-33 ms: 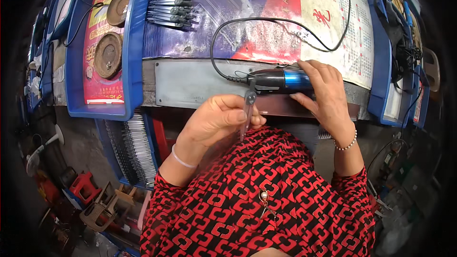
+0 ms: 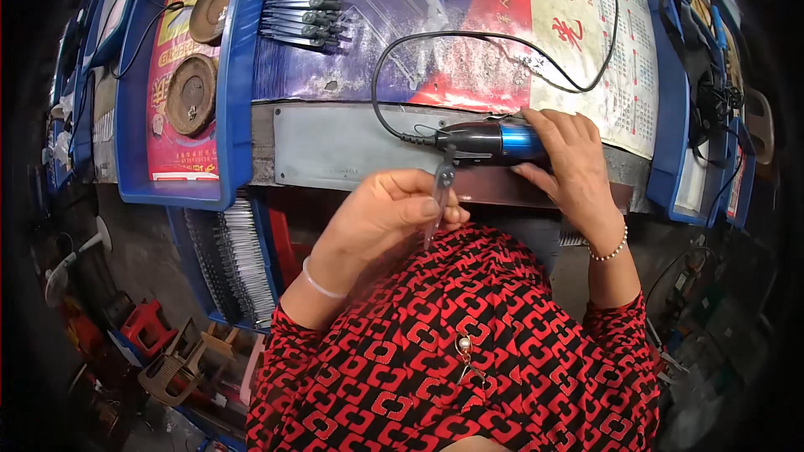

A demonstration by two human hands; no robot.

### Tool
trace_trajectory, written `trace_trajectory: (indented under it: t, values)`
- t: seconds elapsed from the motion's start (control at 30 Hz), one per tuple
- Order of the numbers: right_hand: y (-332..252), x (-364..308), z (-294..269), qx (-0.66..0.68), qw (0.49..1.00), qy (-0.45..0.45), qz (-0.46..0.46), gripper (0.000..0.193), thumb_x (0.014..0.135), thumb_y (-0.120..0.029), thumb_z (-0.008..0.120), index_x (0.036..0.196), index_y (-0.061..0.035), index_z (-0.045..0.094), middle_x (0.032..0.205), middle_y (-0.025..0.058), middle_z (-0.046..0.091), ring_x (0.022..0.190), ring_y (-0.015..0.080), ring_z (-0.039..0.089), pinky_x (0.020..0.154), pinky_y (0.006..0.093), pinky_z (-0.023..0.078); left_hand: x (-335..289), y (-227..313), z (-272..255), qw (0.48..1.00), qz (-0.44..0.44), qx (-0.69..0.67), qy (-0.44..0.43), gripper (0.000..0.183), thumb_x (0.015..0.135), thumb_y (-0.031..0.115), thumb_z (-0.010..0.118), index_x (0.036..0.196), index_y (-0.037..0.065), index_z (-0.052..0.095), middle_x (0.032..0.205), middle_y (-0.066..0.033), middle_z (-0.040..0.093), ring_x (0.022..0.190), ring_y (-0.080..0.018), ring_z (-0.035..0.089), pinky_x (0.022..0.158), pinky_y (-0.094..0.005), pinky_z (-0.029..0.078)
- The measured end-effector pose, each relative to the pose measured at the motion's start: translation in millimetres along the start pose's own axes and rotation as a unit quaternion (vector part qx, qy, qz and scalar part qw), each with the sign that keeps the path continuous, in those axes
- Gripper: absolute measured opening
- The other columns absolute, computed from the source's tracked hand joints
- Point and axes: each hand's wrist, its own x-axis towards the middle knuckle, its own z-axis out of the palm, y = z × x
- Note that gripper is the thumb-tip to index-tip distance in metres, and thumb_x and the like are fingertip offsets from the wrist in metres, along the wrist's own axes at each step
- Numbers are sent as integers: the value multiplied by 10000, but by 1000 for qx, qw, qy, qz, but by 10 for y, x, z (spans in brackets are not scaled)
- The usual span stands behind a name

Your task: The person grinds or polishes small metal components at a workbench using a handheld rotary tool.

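My left hand (image 2: 398,213) pinches a grey drawing compass (image 2: 442,197) between thumb and fingers, legs pointing down and its round hinge at the top. Wrapped round a black and blue electric screwdriver (image 2: 519,143) is my right hand (image 2: 571,163), thumb below and fingers above. The tool lies sideways over the front edge of the bench, its corded end towards the compass. That corded end is close to the compass head; I cannot tell whether they touch. The tool's other end is hidden in my right palm.
Several similar compasses (image 2: 306,12) lie in rows at the back. A black cord (image 2: 481,34) loops over the poster-covered bench. The blue tray (image 2: 238,100) at left holds two round brown dishes (image 2: 191,96). Below it stands a blue bin (image 2: 194,259) of compasses. Another blue tray (image 2: 666,134) is at right.
The compass and my left fingers have shifted very slightly to the right. My right hand and the screwdriver look the same.
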Motion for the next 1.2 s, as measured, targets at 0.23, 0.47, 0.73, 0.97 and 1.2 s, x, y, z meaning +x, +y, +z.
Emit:
trace_trajectory:
  t: [0.23, 0.47, 0.73, 0.97, 1.2]
  values:
    - [161, 1, -78, 97, 995, -22, -22, 664, 595, -126, 762, 1202, -71, 498, 948, 130, 524, 856, 302, 500, 798, 368, 400, -102, -420, 168, 983, -55, 157, 72, 201, 958, 155, 410, 1029, -10, 501, 707, 21, 452, 553, -48, 425, 507, -175, 356]
    - [-105, -129, -328, 601, 773, 196, -48, 738, 629, -175, 766, 1238, -65, 363, 776, 57, 475, 670, 162, 486, 636, 313, 420, -3, -608, 75, 978, -57, 183, 89, 279, 963, 221, 397, 927, -21, 531, 627, 17, 465, 469, -54, 434, 454, -190, 361]
    - [-481, -188, -137, 633, 749, 116, -157, 625, 735, -130, 736, 1184, -132, 301, 764, 56, 550, 614, 200, 582, 567, 341, 489, 59, -788, 95, 980, -35, 121, 154, 263, 954, 209, 421, 940, -23, 545, 631, -1, 522, 470, -57, 468, 428, -191, 374]
    - [-687, -49, 68, 574, 775, 149, -219, 546, 764, -255, 706, 1143, -119, 337, 696, 2, 533, 533, 124, 535, 497, 253, 462, 74, -807, 102, 969, -5, 173, 174, 266, 941, 197, 444, 888, -28, 575, 623, -3, 525, 561, -56, 471, 539, -212, 405]
    - [-703, -27, 90, 580, 772, 116, -233, 524, 768, -225, 704, 1136, -129, 343, 711, 15, 555, 544, 132, 565, 504, 253, 479, 84, -906, 67, 974, 16, 155, 166, 242, 952, 199, 442, 819, 18, 532, 678, 23, 505, 633, -48, 444, 594, -199, 387]
